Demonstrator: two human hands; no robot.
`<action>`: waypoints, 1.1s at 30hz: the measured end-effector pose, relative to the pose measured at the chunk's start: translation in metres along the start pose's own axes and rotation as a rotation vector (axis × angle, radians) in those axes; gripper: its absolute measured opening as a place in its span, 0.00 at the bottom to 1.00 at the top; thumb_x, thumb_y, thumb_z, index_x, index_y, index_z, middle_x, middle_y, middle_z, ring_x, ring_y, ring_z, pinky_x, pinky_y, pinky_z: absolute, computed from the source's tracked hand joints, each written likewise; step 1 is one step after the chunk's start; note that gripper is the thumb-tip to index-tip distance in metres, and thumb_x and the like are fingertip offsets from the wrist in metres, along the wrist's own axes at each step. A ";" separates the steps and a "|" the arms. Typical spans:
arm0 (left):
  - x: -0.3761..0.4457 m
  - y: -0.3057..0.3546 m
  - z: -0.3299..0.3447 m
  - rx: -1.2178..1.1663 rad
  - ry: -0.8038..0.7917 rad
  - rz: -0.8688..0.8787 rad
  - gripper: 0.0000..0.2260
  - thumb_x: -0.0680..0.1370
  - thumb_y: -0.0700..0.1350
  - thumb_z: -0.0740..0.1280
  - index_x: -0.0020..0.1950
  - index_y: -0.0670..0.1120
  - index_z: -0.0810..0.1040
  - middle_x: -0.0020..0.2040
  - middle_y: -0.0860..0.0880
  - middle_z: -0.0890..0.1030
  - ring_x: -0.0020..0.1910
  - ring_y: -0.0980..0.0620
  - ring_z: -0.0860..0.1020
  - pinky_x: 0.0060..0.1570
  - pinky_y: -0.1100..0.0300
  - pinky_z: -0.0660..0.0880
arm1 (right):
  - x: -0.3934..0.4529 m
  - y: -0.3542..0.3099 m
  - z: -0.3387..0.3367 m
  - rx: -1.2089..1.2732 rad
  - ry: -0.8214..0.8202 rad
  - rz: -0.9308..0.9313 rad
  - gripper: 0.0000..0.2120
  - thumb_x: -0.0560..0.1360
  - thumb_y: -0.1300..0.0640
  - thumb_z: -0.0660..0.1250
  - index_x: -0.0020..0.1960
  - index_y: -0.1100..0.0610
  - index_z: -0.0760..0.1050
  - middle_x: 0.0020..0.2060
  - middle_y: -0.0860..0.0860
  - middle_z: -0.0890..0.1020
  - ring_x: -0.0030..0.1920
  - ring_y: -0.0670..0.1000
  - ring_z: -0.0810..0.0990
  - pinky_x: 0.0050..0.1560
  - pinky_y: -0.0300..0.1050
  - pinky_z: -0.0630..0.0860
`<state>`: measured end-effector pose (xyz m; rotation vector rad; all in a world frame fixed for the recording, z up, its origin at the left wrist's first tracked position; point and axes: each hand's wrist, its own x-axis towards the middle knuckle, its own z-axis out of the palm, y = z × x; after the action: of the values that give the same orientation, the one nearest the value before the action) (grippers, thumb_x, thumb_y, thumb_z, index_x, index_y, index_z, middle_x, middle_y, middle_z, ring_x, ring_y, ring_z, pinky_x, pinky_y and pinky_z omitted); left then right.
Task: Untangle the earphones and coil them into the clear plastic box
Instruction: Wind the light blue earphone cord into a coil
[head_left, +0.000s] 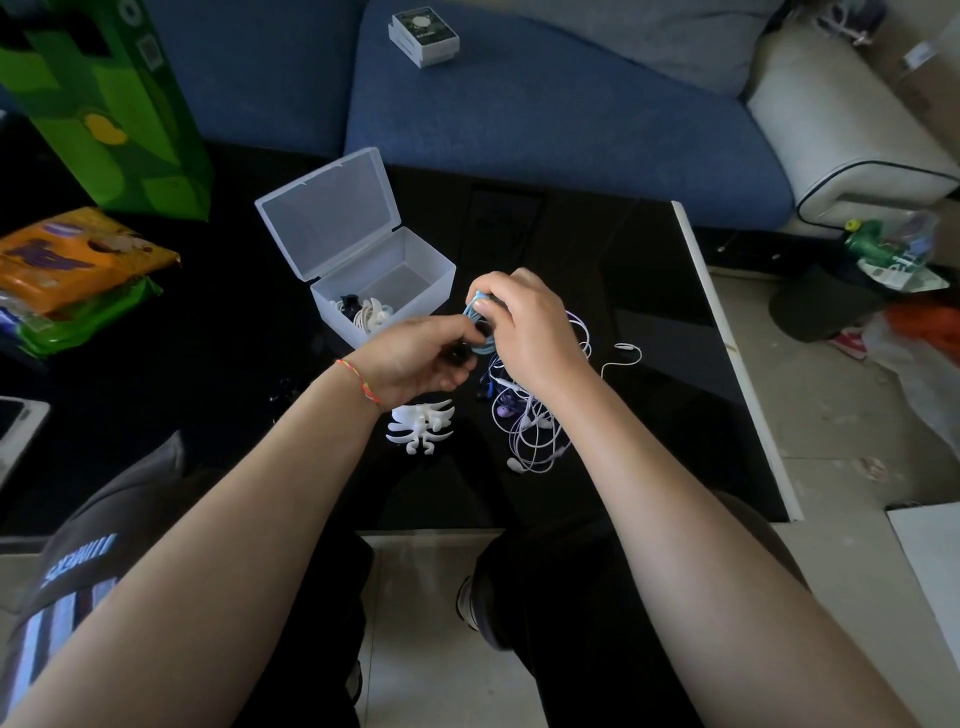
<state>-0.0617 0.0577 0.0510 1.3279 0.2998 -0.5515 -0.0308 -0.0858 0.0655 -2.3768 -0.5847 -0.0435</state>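
Observation:
A coil of light blue earphone cable (477, 318) sits between both hands over the black table. My right hand (524, 332) curls round the coil from the right. My left hand (415, 358) pinches its lower left side. Under my right hand lies a tangle of white and purple earphones (535, 421). The clear plastic box (415, 270) stands open just left of the hands, lid tipped back, with coiled white and dark earphones (363, 312) in its near corner.
A white plastic rib-shaped piece (422, 428) lies by my left wrist. Snack bags (72, 260) and a green carton (109, 104) occupy the table's left side. The table's white edge (727, 338) runs along the right. A blue sofa (545, 114) is behind.

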 end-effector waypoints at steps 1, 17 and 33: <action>0.001 -0.001 -0.001 -0.009 0.011 0.001 0.04 0.78 0.41 0.65 0.44 0.43 0.77 0.38 0.44 0.74 0.32 0.52 0.71 0.32 0.64 0.68 | 0.000 0.000 -0.001 0.029 -0.008 0.028 0.07 0.80 0.63 0.63 0.52 0.59 0.80 0.45 0.55 0.75 0.43 0.51 0.75 0.43 0.43 0.70; 0.001 -0.001 -0.008 0.151 -0.020 -0.019 0.05 0.78 0.40 0.65 0.50 0.47 0.81 0.42 0.47 0.76 0.34 0.54 0.75 0.33 0.63 0.68 | -0.002 0.004 -0.013 0.405 -0.187 0.348 0.08 0.82 0.58 0.63 0.52 0.53 0.81 0.41 0.52 0.79 0.37 0.44 0.74 0.37 0.39 0.71; 0.002 -0.001 -0.005 0.122 0.015 0.038 0.06 0.76 0.32 0.65 0.50 0.39 0.79 0.37 0.46 0.77 0.33 0.52 0.75 0.32 0.63 0.69 | -0.003 0.005 -0.011 0.258 -0.225 0.229 0.08 0.82 0.58 0.63 0.53 0.56 0.80 0.47 0.56 0.83 0.48 0.54 0.81 0.50 0.49 0.77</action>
<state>-0.0603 0.0618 0.0484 1.4535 0.2553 -0.5348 -0.0298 -0.0969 0.0703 -2.1936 -0.3900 0.3829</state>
